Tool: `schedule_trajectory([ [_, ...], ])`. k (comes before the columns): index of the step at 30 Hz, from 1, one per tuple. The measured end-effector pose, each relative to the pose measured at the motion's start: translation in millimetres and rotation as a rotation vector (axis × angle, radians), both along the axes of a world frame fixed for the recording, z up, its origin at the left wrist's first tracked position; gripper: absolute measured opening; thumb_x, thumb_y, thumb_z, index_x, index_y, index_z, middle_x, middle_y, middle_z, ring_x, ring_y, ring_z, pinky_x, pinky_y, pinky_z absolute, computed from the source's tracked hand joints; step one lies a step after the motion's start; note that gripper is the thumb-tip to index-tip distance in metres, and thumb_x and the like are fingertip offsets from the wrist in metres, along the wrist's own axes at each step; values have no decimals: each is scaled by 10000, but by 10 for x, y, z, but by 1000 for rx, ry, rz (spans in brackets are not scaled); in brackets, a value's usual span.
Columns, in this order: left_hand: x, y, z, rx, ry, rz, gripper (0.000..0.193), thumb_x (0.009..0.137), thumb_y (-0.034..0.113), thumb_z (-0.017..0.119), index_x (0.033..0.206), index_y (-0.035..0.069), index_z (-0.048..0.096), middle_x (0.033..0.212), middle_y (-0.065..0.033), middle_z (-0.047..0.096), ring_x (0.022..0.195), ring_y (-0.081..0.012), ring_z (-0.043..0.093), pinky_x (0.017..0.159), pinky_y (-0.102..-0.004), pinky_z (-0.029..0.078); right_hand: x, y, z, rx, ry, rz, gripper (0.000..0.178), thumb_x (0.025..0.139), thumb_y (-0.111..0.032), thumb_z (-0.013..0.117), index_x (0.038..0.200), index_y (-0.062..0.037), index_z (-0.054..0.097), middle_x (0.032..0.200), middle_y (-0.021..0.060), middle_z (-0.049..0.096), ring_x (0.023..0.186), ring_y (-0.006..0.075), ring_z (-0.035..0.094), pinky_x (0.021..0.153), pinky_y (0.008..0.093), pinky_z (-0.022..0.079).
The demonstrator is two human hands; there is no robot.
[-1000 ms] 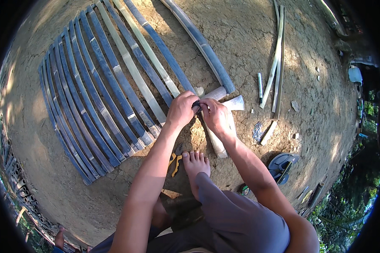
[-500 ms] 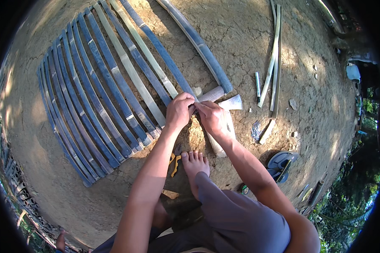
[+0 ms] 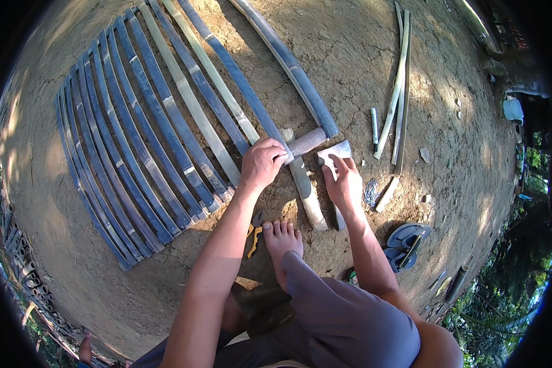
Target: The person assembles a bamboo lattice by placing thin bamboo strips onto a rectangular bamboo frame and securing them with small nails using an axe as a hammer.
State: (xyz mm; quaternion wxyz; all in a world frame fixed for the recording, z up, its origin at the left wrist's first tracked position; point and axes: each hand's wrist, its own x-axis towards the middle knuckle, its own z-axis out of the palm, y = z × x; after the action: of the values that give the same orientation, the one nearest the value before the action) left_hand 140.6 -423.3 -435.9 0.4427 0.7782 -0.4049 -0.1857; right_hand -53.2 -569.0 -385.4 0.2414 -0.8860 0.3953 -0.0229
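Note:
My left hand (image 3: pixel 264 164) is closed in a pinch over the lower end of a dark bamboo slat (image 3: pixel 242 81), where it crosses a round crosspiece (image 3: pixel 306 141). Whatever small thing sits between the fingertips is too hidden to make out. To its right, my right hand (image 3: pixel 345 186) is curled over a hatchet (image 3: pixel 337 149), its fingers by the metal head. Part of the handle shows below the palm. Under the joint, a pale split bamboo piece (image 3: pixel 310 199) runs toward my bare foot (image 3: pixel 282 238).
Many spaced bamboo slats (image 3: pixel 144 138) spread to the left. Yellow-handled pliers (image 3: pixel 253 241) lie by my foot. At the right are a marker (image 3: pixel 375 127), long bamboo strips (image 3: pixel 400 86), a small pile of nails (image 3: pixel 371 192) and sandals (image 3: pixel 406 244) on cracked earth.
My right hand has left the slat joint and moved right onto the hatchet, whose head has turned slightly. My left hand stays at the slat's end.

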Motion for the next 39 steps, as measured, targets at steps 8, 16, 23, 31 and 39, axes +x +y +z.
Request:
schedule_trajectory([
  [8, -10, -16, -44, 4, 43, 14, 72, 811, 86, 791, 866, 42, 773, 949, -58, 747, 925, -243, 715, 855, -353, 577, -735, -72, -101, 388, 182, -128, 501, 778, -347, 833, 1091, 2, 658, 833, 161, 699, 782, 307, 696, 731, 423, 547],
  [16, -14, -24, -61, 15, 62, 20, 55, 785, 52, 784, 830, 26, 765, 922, -65, 743, 938, -244, 696, 866, -371, 567, -869, 223, 256, 249, 75, -67, 405, 756, -290, 843, 846, 23, 601, 729, 145, 605, 600, 281, 557, 603, 404, 479],
  [23, -12, 16, -73, -5, 47, 40, 117, 736, 28, 840, 817, 38, 756, 906, -63, 724, 917, -271, 679, 833, -390, 556, -154, 468, 513, 254, 169, 61, 658, 958, -211, 699, 1524, -57, 401, 966, 294, 727, 860, 466, 735, 738, 510, 594],
  [31, -15, 1, -14, -1, 83, 64, 99, 748, 39, 826, 789, 32, 737, 872, -67, 711, 896, -276, 667, 817, -383, 547, -7, 583, 378, 100, 149, 189, 623, 985, -200, 636, 1529, -19, 392, 1139, 305, 693, 841, 478, 724, 743, 529, 609],
  [39, -48, -1, -85, -57, 115, 81, 99, 763, 25, 822, 842, 36, 764, 904, -65, 734, 922, -275, 682, 837, -384, 555, -140, 604, 182, 69, -41, 160, 586, 978, -165, 640, 1486, 28, 419, 1016, 310, 701, 782, 472, 719, 682, 533, 599],
])
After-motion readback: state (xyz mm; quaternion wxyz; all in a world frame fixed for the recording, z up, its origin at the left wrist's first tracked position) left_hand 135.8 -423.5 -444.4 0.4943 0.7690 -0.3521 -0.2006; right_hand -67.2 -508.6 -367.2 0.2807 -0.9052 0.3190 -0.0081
